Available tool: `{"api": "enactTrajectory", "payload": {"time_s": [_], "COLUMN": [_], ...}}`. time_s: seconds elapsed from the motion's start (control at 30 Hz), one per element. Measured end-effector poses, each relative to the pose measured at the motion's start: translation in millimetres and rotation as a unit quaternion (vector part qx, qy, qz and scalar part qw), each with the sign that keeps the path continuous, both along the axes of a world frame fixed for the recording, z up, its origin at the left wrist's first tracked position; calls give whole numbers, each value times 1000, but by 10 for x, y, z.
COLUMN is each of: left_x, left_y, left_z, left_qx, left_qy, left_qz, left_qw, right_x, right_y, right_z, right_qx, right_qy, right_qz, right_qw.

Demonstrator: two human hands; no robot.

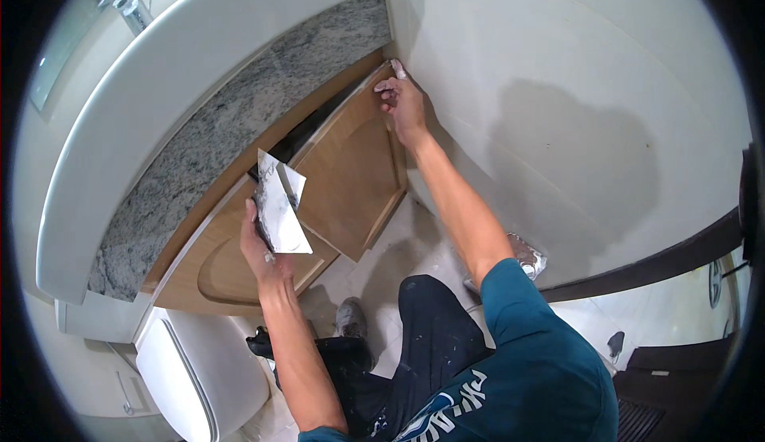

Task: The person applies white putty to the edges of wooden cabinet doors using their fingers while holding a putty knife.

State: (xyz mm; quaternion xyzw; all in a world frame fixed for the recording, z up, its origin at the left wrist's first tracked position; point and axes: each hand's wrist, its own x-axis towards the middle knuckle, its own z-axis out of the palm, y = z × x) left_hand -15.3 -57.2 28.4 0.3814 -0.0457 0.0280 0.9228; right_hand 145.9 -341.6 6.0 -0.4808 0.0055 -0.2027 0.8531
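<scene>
The left hand (269, 260) has fingers wrapped round smeared white plates (280, 221) before the cabinet (227, 263). The right hand's (406, 109) whitened fingers half curl at the ajar door's (343, 175) top corner, grip unclear. Work looks under way, unfinished.

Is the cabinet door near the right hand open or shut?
Open: a dark gap shows between the cabinet door and the wooden frame.

Narrow dark gap (311, 127) behind ajar cabinet door (351, 171); wall (574, 60) bounds right side, toilet (175, 370) lower left.
</scene>
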Motion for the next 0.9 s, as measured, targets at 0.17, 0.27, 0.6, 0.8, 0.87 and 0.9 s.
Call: {"api": "enactTrajectory", "payload": {"time_s": [0.17, 0.27, 0.6, 0.8, 0.87, 0.9], "left_x": [-3, -6, -21, -17, -8, -7], "left_y": [23, -8, -19, 27, 12, 4], "left_z": [-2, 15, 18, -11, 5, 6], "left_qx": [2, 0, 0, 5, 5, 5], "left_qy": [6, 21, 27, -6, -14, -17], "left_qz": [8, 20, 15, 4, 11, 14], "left_qw": [1000, 1000, 1000, 1000, 1000, 1000], "right_x": [-53, -43, -5, -205, -288, -284], "right_y": [67, 22, 107, 71, -17, -46], "right_z": [60, -24, 174, 90, -8, -42], "right_qx": [-49, 28, 67, -37, -33, -26], "right_qy": [21, 14, 18, 4, 26, 21], "right_qz": [-22, 1, -3, -37, -50, -43], "right_qw": [998, 999, 998, 999, 998, 999]}}
